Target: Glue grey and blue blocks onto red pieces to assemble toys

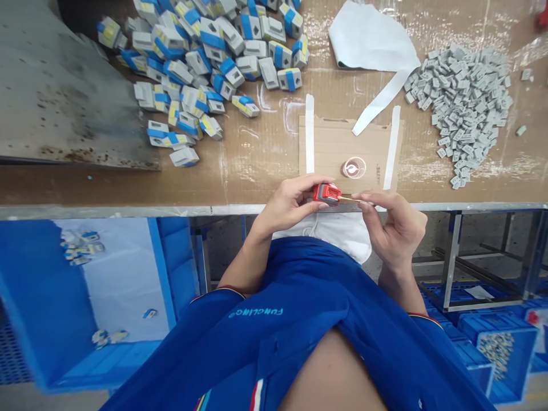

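Note:
My left hand (295, 200) is closed around a small red and grey plastic toy part (327, 194), held over the front edge of the table. Between the thumb and fingers of my right hand (391, 222) is a thin pale wooden stick (351, 198). Its tip reaches the right end of the red part, seemingly touching it. Just beyond my hands, a small round cup (354, 168) with something white inside sits on a flat cardboard sheet (329, 145), which is fixed by two white tape strips.
Many grey, blue and yellow plastic parts (209, 68) are heaped at back left beside a stained metal box (68, 97). A white cloth (370, 37) lies behind the cardboard. Small grey pieces (466, 103) form a pile at right. Blue crates (171, 268) stand below the table edge.

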The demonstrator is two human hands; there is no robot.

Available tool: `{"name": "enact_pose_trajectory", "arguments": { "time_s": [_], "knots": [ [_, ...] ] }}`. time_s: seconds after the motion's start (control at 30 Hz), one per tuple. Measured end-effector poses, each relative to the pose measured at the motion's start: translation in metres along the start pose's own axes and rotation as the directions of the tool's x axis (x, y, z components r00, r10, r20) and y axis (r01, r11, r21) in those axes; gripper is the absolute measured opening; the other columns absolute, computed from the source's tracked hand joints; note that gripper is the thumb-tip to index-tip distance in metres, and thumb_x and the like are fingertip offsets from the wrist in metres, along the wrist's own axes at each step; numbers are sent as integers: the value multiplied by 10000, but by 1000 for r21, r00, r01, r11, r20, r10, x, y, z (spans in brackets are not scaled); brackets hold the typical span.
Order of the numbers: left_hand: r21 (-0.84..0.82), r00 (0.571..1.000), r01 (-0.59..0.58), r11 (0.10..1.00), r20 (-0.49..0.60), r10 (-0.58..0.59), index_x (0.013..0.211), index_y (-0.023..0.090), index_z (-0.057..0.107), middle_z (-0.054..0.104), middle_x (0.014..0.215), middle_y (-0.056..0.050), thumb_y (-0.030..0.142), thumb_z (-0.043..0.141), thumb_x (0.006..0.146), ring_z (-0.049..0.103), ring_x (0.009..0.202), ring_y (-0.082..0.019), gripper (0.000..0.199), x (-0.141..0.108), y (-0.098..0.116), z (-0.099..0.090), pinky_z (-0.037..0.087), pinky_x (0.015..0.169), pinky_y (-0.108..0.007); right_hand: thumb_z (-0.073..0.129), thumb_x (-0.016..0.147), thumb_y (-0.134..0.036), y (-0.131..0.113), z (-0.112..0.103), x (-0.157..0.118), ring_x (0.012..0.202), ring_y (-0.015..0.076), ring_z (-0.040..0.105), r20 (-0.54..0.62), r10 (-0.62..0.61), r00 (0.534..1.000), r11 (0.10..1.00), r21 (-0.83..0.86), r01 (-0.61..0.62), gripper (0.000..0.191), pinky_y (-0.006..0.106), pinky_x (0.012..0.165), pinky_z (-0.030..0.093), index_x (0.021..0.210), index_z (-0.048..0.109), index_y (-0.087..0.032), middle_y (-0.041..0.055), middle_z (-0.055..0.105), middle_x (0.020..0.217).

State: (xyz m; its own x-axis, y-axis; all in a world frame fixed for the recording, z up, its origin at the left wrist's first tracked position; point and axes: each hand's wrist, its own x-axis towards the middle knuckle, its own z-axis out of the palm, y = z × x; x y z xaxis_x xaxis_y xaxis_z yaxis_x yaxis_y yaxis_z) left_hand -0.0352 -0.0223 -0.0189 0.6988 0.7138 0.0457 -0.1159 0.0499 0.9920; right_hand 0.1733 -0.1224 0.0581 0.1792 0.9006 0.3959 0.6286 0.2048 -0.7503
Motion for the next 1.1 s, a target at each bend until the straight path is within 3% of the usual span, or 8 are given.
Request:
{"name": "enact_pose_trajectory", "arguments": {
  "time_s": [0.37, 0.73, 0.87, 0.97, 1.1],
  "knots": [
    [34, 1000, -3, 999, 7, 3, 1424, 218, 748, 805, 1335, -126, 307, 846, 943, 803, 1173, -228, 499, 0, 0, -1, 675, 983, -311, 722, 1032, -240, -1, 6, 2, 914, 212, 861, 27, 11, 1000, 1000, -3, -11, 100, 378, 796, 719, 1076, 791, -296, 20, 887, 1002],
    [14, 1000, 10, 1000, 9, -10, 1427, 221, 741, 789, 1353, -124, 304, 832, 953, 790, 1179, -224, 490, -1, 0, 0, 669, 970, -308, 730, 1023, -188, -5, 10, 9, 933, 195, 856, 20, -33, 999, 998, 59, 32, 140, 358, 823, 715, 1101, 775, -295, 4, 877, 1007],
    [14, 1000, 6, 1000, 2, -6, 1414, 227, 750, 789, 1357, -127, 307, 840, 944, 788, 1178, -220, 485, -2, 0, -1, 666, 964, -294, 713, 1055, -301, 8, 7, 12, 931, 212, 848, -134, 47, 990, 996, 84, -36, 58, 365, 744, 708, 1070, 767, -287, 28, 852, 997],
    [10, 1000, -2, 1000, 1, 2, 1409, 228, 754, 787, 1368, -130, 297, 840, 943, 791, 1175, -213, 479, -1, -1, -1, 662, 960, -277, 710, 1067, -373, 25, 8, 18, 829, 175, 821, -267, 95, 959, 991, 119, -65, 108, 320, 669, 665, 1059, 762, -279, 17, 828, 973],
    [12, 1000, -9, 1000, -2, 9, 1405, 227, 757, 785, 1385, -135, 289, 838, 941, 792, 1201, -226, 475, -2, 0, 0, 669, 973, -288, 724, 1060, -402, 47, 15, 19, 740, 144, 787, -243, 150, 958, 984, 132, -121, 149, 295, 663, 632, 1042, 765, -260, 6, 835, 957]
  ]
}}
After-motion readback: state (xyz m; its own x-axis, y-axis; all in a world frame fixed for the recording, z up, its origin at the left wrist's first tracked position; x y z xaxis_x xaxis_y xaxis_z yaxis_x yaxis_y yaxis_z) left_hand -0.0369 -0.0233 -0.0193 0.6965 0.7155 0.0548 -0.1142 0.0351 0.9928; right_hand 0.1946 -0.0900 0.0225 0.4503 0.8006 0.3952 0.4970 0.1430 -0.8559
